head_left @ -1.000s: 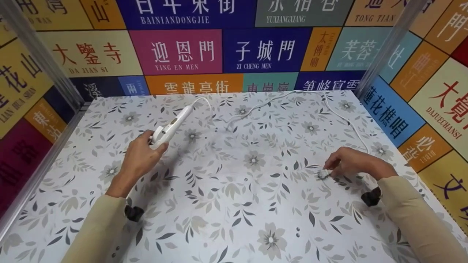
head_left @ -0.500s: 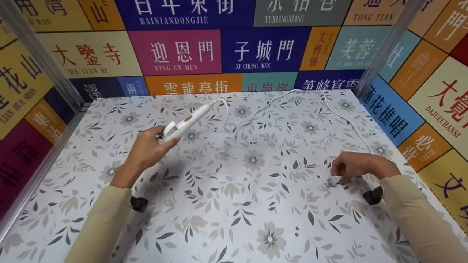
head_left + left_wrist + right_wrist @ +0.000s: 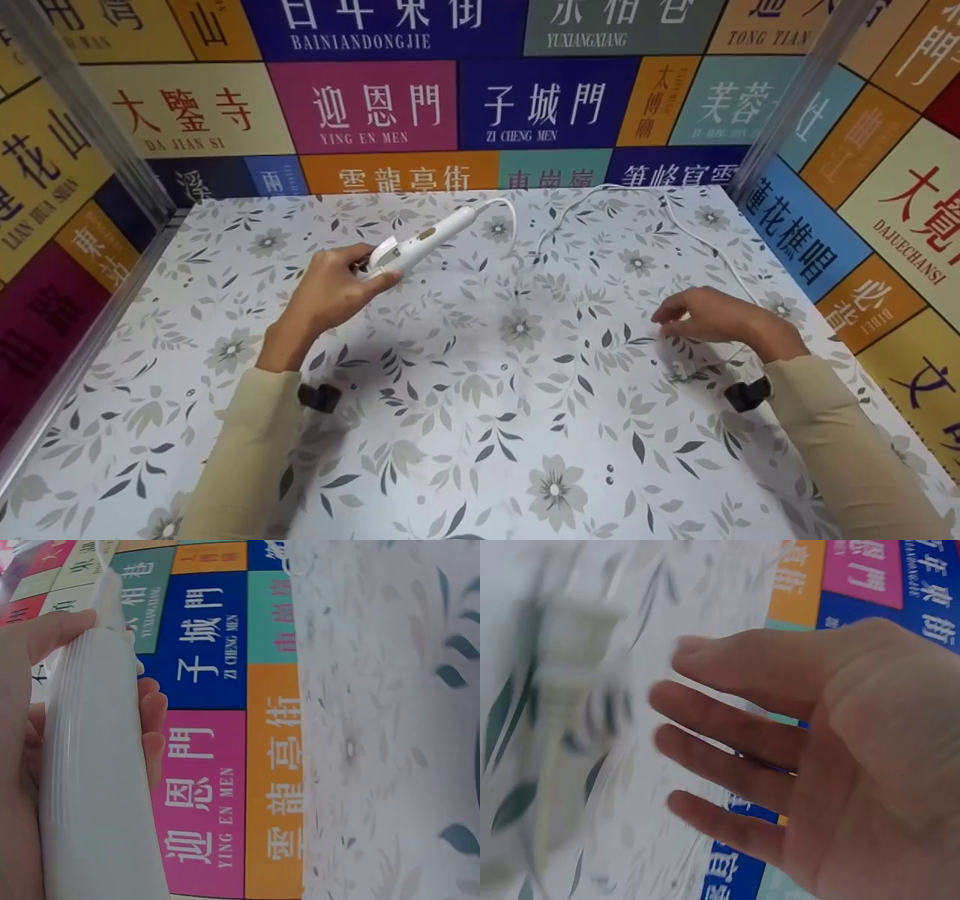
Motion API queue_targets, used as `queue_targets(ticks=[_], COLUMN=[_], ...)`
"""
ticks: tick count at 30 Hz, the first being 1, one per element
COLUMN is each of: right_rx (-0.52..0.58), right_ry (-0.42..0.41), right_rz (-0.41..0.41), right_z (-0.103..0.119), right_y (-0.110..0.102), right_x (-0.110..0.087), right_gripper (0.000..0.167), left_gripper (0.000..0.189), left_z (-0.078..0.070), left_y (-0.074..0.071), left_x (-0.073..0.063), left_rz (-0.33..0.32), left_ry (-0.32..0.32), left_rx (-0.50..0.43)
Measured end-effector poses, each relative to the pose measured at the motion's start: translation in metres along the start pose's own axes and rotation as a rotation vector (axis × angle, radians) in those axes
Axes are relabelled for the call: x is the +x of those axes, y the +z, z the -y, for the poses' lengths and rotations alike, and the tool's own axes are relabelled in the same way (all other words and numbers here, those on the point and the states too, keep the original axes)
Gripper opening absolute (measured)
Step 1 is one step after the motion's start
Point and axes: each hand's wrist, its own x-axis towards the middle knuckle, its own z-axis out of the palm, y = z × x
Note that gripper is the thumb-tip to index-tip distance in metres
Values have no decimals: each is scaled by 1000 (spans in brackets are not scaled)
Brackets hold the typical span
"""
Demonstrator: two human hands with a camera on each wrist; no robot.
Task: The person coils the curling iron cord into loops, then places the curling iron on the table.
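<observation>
My left hand holds a white corded hair iron above the table, its cord end pointing up and to the right. In the left wrist view the thumb and fingers wrap around the white body, which hides part of the fingers. My right hand hovers over the right side of the table, fingers loosely spread and holding nothing. Below it is the pale plug, apart from the fingers. The plug shows blurred in the right wrist view.
The white cord runs from the iron along the table's back edge and down the right side toward the plug. A floral cloth covers the table. Panels of coloured signs stand behind and at both sides, with clear posts at the corners.
My left hand has carried the hair iron to the right and slightly up, dragging the cord. My right hand has let go of the plug and lifted off it, its fingers now opened.
</observation>
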Motion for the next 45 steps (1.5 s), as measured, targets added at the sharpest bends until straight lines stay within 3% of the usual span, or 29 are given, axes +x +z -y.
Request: queue_targets(ticks=[6,14,20,29,39,45], right_rx=[112,168,318,533,622,827], right_ry=[-48,-107,-150,-243,-370,-432], right_rz=[-193,-249,-296,-293,-231,-170], right_z=[38,80,108,130,129,122], right_y=[2,0,4,6,11,21], right_x=[15,38,49,62,78,86], right_gripper=[41,49,52,46,32,34], left_gripper=[42,42,42,39,41,45], left_z=[-5,-9,-14,-15,-19,-20], left_y=[9,21,29,35,35,36], left_x=[8,11,12,12,15,14], left_rz=[22,57,57,81,95,106], left_ry=[10,-3,18,36,30,15], left_rx=[-24,-98,-146,-150,-169,-200])
